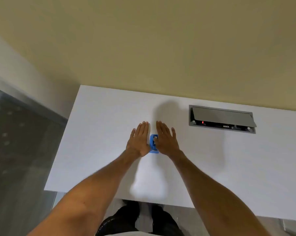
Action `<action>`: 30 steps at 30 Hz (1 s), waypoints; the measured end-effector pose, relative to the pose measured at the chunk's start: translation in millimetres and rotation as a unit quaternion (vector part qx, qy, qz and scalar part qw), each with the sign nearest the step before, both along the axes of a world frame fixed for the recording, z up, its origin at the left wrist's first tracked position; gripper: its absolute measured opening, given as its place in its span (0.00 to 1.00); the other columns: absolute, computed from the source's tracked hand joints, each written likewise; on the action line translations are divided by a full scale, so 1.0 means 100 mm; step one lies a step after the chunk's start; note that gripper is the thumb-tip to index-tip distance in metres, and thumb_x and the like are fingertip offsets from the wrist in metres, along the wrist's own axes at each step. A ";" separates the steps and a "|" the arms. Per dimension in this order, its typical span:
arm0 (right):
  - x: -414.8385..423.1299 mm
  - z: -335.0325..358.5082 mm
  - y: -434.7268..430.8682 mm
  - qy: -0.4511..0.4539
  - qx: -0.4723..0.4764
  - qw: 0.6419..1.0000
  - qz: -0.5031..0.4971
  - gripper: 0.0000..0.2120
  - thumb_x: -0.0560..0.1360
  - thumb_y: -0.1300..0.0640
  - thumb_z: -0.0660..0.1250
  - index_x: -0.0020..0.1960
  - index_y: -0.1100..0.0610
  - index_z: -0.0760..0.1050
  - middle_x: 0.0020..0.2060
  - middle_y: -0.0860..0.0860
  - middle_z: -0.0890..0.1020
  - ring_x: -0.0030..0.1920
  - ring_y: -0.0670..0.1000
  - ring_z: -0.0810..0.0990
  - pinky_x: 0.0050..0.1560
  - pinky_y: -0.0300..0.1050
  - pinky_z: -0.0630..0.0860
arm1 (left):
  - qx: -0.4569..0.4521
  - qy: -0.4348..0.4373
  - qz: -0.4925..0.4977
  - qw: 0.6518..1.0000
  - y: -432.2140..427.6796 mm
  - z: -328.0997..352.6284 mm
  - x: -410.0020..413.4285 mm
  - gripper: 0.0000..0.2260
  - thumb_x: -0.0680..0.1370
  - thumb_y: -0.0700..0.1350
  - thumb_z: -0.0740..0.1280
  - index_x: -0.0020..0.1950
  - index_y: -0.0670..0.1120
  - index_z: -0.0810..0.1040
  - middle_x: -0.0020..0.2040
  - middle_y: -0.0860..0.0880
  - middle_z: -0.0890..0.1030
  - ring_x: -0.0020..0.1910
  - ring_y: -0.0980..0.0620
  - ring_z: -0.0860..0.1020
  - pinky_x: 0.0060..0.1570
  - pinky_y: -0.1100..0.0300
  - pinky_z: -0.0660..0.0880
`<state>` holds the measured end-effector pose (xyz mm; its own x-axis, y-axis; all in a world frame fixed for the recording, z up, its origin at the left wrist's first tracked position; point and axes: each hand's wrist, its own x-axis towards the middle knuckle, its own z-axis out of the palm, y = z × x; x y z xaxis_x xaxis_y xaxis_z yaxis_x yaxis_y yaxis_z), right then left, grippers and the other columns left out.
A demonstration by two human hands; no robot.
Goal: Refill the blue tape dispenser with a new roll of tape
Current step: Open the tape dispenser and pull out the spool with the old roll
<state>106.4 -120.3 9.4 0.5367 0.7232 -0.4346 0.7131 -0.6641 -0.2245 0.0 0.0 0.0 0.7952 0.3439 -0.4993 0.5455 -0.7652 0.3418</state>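
Note:
A small blue tape dispenser (pixel 153 144) stands on the white table (pixel 101 133), partly hidden between my two hands. My left hand (pixel 139 139) lies flat with straight fingers just left of the dispenser, palm edge beside it. My right hand (pixel 166 139) is flat too, fingers straight and pointing away from me, covering the dispenser's right side. Neither hand curls round anything. No tape roll shows in view.
A grey recessed cable box (pixel 222 119) with a raised lid and a small red light sits in the table at the back right. A beige wall rises behind the table. Grey floor lies to the left. My legs show below the table's near edge.

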 end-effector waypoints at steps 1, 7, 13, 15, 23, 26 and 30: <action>-0.01 -0.03 0.00 0.008 -0.004 1.000 -0.007 0.34 0.88 0.49 0.53 0.86 0.56 0.39 0.86 0.53 0.45 0.87 0.53 0.47 0.86 0.63 0.48 | -0.017 0.012 -0.002 1.000 -0.01 -0.03 0.00 0.42 0.85 0.46 0.63 0.88 0.44 0.36 0.89 0.46 0.37 0.90 0.45 0.39 0.90 0.44 0.45; 0.01 -0.18 -0.15 0.061 -0.023 0.998 -0.011 0.36 0.86 0.41 0.54 0.86 0.56 0.44 0.86 0.53 0.51 0.86 0.54 0.50 0.86 0.62 0.49 | -0.056 0.031 -0.048 0.997 -0.10 -0.20 -0.04 0.47 0.84 0.56 0.68 0.88 0.41 0.39 0.90 0.44 0.42 0.90 0.43 0.44 0.90 0.48 0.47; 0.03 -0.28 -0.21 0.055 0.025 0.998 -0.023 0.31 0.85 0.44 0.63 0.82 0.56 0.59 0.81 0.52 0.66 0.82 0.53 0.64 0.84 0.54 0.60 | -0.075 0.029 -0.059 0.995 -0.15 -0.29 0.01 0.47 0.84 0.56 0.69 0.89 0.43 0.40 0.90 0.46 0.44 0.90 0.42 0.45 0.90 0.46 0.48; 0.03 -0.31 -0.21 0.050 0.029 0.998 -0.026 0.29 0.85 0.45 0.63 0.81 0.56 0.61 0.79 0.52 0.68 0.80 0.52 0.67 0.83 0.52 0.62 | -0.075 0.031 -0.059 0.995 -0.15 -0.32 0.02 0.46 0.84 0.55 0.70 0.89 0.43 0.41 0.90 0.46 0.45 0.90 0.42 0.45 0.90 0.46 0.48; 0.05 -0.40 -0.21 0.048 0.033 0.998 -0.038 0.26 0.85 0.49 0.62 0.80 0.55 0.60 0.78 0.50 0.69 0.79 0.51 0.68 0.82 0.54 0.64 | -0.092 0.039 -0.051 0.994 -0.15 -0.46 0.03 0.40 0.86 0.53 0.67 0.89 0.44 0.44 0.90 0.48 0.48 0.90 0.43 0.45 0.90 0.47 0.47; 0.06 -0.44 -0.18 0.045 0.031 0.998 -0.040 0.25 0.85 0.50 0.62 0.79 0.54 0.61 0.76 0.50 0.71 0.77 0.52 0.71 0.80 0.54 0.66 | -0.082 0.020 -0.059 0.995 -0.13 -0.50 0.00 0.39 0.87 0.52 0.66 0.89 0.44 0.46 0.90 0.48 0.51 0.90 0.44 0.49 0.90 0.48 0.49; 0.05 -0.46 -0.13 0.048 0.023 0.998 -0.041 0.25 0.85 0.50 0.63 0.79 0.54 0.61 0.76 0.51 0.70 0.76 0.52 0.71 0.81 0.55 0.64 | -0.063 0.016 -0.055 0.996 -0.11 -0.51 -0.01 0.40 0.86 0.54 0.67 0.89 0.45 0.46 0.90 0.49 0.51 0.90 0.43 0.48 0.90 0.48 0.49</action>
